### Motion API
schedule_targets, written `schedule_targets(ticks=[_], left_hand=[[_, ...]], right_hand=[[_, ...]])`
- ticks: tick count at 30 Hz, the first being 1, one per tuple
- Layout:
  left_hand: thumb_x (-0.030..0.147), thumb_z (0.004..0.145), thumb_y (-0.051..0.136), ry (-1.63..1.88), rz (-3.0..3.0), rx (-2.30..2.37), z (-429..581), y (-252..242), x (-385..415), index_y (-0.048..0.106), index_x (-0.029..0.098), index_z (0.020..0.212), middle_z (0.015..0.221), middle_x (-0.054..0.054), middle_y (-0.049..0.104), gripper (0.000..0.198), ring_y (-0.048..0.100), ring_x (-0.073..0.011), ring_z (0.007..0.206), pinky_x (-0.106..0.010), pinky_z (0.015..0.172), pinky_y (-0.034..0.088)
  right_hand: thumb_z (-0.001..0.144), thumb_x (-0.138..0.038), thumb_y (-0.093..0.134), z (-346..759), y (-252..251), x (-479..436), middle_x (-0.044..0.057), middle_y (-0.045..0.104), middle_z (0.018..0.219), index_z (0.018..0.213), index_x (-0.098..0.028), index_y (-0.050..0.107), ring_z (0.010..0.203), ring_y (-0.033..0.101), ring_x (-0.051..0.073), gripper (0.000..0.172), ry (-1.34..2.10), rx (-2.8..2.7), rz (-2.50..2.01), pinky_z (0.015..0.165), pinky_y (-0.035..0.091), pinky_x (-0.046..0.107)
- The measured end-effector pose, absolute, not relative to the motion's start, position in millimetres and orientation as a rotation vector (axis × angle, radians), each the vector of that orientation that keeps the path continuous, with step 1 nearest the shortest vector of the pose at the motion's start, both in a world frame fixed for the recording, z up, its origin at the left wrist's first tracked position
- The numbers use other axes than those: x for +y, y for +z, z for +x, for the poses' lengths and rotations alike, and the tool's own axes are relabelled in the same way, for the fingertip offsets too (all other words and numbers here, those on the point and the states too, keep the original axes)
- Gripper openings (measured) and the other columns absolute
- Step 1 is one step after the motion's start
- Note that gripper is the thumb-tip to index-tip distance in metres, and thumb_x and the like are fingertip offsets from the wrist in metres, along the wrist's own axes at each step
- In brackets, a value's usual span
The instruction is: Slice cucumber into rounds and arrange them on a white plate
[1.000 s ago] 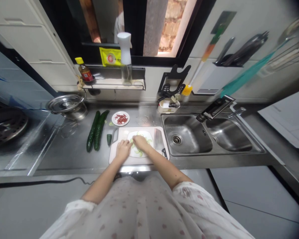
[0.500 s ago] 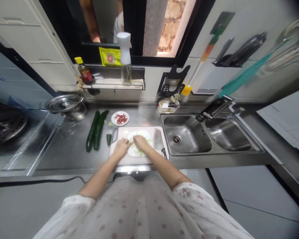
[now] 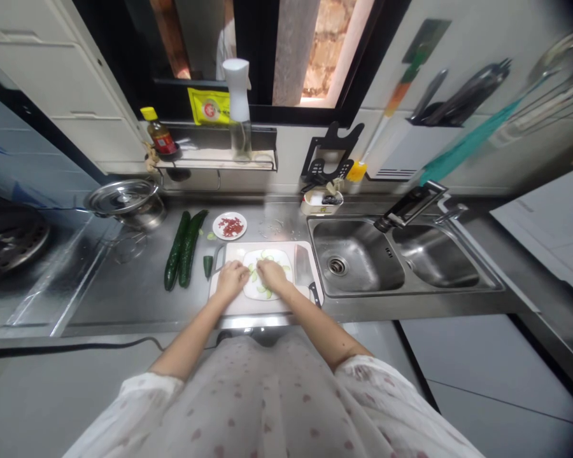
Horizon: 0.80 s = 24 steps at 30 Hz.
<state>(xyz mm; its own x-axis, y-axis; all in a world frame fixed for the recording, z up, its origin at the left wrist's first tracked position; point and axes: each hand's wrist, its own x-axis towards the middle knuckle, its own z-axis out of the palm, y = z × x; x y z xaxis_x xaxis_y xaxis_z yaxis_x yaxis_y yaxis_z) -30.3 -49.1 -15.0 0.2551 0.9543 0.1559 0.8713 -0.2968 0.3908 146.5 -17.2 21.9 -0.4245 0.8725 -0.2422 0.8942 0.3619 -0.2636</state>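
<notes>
Cuke slices around R grip

Left hand at left edge of white plate, right hand over it, fingertips near green slices; grip too small to tell. Plate sits on cutting board, knife lying at its right side. Left of board: green stub, two whole cucumbers; behind, small dish of red bits; double sink right.
</notes>
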Motion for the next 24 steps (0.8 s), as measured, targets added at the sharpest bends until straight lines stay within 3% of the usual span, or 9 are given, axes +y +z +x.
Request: schedule_targets(ticks=[24], left_hand=[[0.03, 0.093, 0.042, 0.199, 2.468, 1.624, -20, 2, -45, 0.069, 0.021, 0.09, 0.088, -0.009, 0.058, 0.029, 0.047, -0.0221, 0.088, -0.034, 0.075, 0.034]], right_hand=[[0.094, -0.02, 0.039, 150, 20, -19, 0.012, 0.064, 0.107, 0.108, -0.018, 0.061, 0.096, 0.057, 0.021, 0.027, -0.49, 2.548, 1.506, 0.077, 0.04, 0.028]])
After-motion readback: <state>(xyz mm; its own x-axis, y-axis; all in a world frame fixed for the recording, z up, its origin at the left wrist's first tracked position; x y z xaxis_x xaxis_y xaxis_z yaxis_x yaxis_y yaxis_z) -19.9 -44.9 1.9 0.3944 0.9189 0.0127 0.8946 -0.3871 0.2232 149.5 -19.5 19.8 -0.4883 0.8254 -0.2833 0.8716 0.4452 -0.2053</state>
